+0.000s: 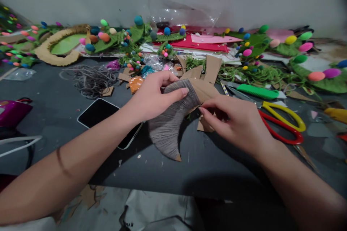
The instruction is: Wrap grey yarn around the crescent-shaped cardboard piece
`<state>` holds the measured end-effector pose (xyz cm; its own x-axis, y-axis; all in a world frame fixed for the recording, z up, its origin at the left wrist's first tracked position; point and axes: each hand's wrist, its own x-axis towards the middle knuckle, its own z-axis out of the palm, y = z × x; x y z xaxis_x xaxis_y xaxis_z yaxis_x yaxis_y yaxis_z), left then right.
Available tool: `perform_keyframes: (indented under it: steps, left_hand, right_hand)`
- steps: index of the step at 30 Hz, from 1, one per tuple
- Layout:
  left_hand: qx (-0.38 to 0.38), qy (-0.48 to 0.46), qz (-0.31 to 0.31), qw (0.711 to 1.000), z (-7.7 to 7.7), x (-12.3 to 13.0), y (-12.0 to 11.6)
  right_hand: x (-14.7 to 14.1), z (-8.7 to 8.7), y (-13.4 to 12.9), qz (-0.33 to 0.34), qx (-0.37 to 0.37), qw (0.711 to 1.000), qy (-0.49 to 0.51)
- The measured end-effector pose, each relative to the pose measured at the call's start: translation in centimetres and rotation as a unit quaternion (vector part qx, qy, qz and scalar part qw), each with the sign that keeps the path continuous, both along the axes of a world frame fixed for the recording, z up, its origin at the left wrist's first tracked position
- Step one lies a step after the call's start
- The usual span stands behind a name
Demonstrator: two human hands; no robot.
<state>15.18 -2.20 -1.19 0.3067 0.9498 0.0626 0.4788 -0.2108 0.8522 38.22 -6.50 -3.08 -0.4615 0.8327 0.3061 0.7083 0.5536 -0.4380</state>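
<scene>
A curved cardboard crescent (169, 126), tightly wrapped in grey yarn over most of its length, is held above the dark table. Bare brown cardboard shows at its lower tip and along its unwrapped upper right end. My left hand (162, 95) grips the wrapped part, thumb on top and fingers behind it. My right hand (230, 119) is closed in a pinch at the inner edge, where the wrapping meets the bare cardboard. Whatever lies between those fingertips is too small to see clearly, perhaps the yarn's end.
A phone (99, 112) lies under my left forearm, near tangled grey yarn (90, 79). Red-and-yellow-handled scissors (284, 131) and a green-handled cutter (257, 91) lie at right. Cardboard scraps (213, 68), a yarn-wrapped tan crescent (45, 52) and green leaf decorations with coloured balls line the back.
</scene>
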Motion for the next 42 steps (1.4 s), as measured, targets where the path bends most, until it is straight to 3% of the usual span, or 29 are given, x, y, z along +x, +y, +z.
perform_keyframes:
  steps: [6, 12, 19, 35, 38, 42]
  left_hand:
    - [-0.02, 0.034, -0.052, 0.998, -0.2, -0.1, -0.2]
    - [-0.096, 0.044, -0.165, 0.981, -0.3, -0.4, 0.3]
    - [-0.084, 0.096, -0.262, 0.957, 0.3, -0.4, 0.2]
    - [-0.092, 0.083, -0.266, 0.956, 0.2, -0.5, 0.3]
    - [-0.11, 0.078, -0.255, 0.957, 0.0, -0.4, 0.4]
    - [-0.156, 0.043, -0.229, 0.96, -0.5, -0.4, 0.7]
  right_hand:
    - [0.5, 0.1, 0.3, 0.041, -0.047, 0.998, -0.031]
    - [1.1, 0.2, 0.7, 0.119, -0.078, 0.989, -0.049]
    - [1.5, 0.6, 0.9, 0.133, -0.08, 0.988, -0.011]
    - [1.3, 0.6, 0.7, 0.082, -0.059, 0.995, 0.016]
    - [1.3, 0.2, 1.0, 0.06, -0.018, 0.998, 0.03]
    - [1.8, -0.4, 2.0, -0.002, 0.088, 0.996, 0.03]
